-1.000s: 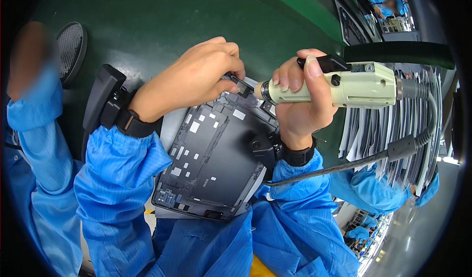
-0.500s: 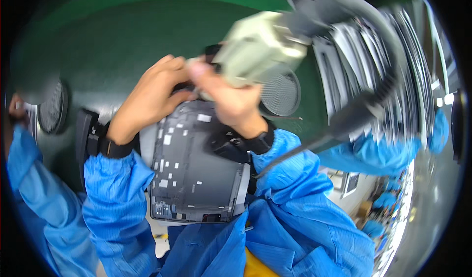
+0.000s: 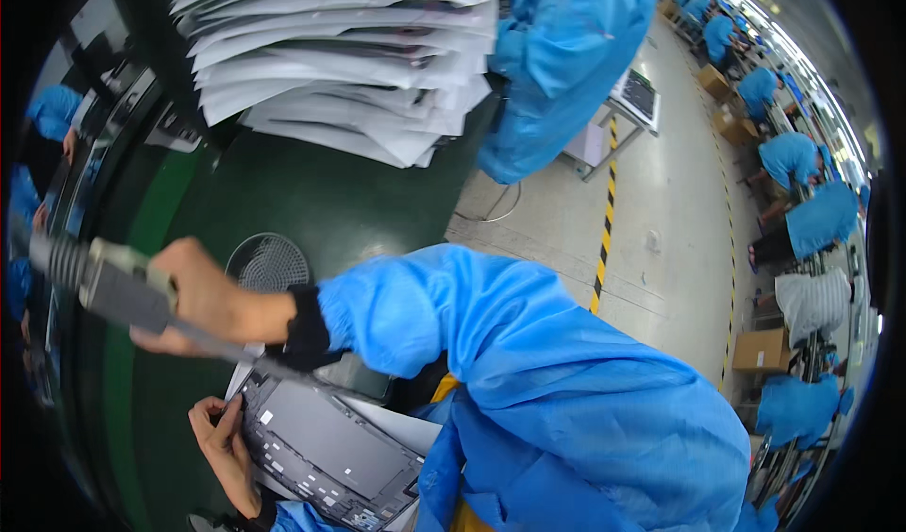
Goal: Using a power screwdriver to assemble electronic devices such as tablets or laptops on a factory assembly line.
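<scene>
Head view, looking down and sideways across a dark green work surface (image 3: 311, 202). The right hand (image 3: 203, 301) is wrapped fully around the body of a pale grey-green handheld electric screwdriver (image 3: 109, 282); fingers and thumb are clamped on the tool's barrel with no gap showing, and the tool points toward the left rim of the view, raised above the work surface. A dark cable (image 3: 226, 351) runs from the tool under the wrist toward the lower middle. A black wristband sits at the cuff of the blue smock sleeve (image 3: 425, 305).

The left hand (image 3: 219, 442) lies low in the view at the left edge of a dark grey flat rectangular device chassis with small white labels (image 3: 326, 447). Its fingers are curled against the chassis edge, touching it; whether they pinch the edge or merely press on it cannot be told. The chassis lies flat on the surface, directly below the right forearm and well apart from the screwdriver tip.

A round grey wire-mesh disc (image 3: 269, 263) lies on the surface just beside the right wrist. A tall stack of white-wrapped flat panels (image 3: 349, 50) fills the upper part of the view. Other people in blue smocks (image 3: 788, 159) work along the far right aisle.
</scene>
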Available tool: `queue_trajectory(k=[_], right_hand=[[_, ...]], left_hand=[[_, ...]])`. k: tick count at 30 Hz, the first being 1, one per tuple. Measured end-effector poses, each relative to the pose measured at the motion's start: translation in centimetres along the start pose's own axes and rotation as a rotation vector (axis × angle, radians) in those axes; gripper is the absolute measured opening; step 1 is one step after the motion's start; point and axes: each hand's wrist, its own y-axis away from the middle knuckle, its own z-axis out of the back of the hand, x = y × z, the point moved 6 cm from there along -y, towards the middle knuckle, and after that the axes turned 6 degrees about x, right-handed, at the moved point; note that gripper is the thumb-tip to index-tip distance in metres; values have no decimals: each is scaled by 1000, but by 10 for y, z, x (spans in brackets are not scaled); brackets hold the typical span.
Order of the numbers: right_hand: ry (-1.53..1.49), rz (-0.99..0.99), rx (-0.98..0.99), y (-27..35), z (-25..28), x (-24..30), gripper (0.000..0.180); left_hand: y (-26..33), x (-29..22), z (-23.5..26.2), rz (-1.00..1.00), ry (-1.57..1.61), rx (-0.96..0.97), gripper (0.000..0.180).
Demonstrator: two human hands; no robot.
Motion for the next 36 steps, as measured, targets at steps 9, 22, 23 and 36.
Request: queue_trajectory(k=[9, 22, 23, 36], right_hand=[[-99, -212, -47, 2, 59, -1, 14], [-53, -294, -53, 8, 57, -21, 12], [-19, -274, -55, 7, 59, -21, 12], [-78, -257, -116, 7, 67, -33, 14]], left_hand=[[-14, 0, 1, 66, 26, -25, 38], [-7, 13, -3, 114, 58, -4, 32], [-7, 13, -3, 111, 59, -2, 32], [-8, 11, -3, 118, 27, -3, 35]])
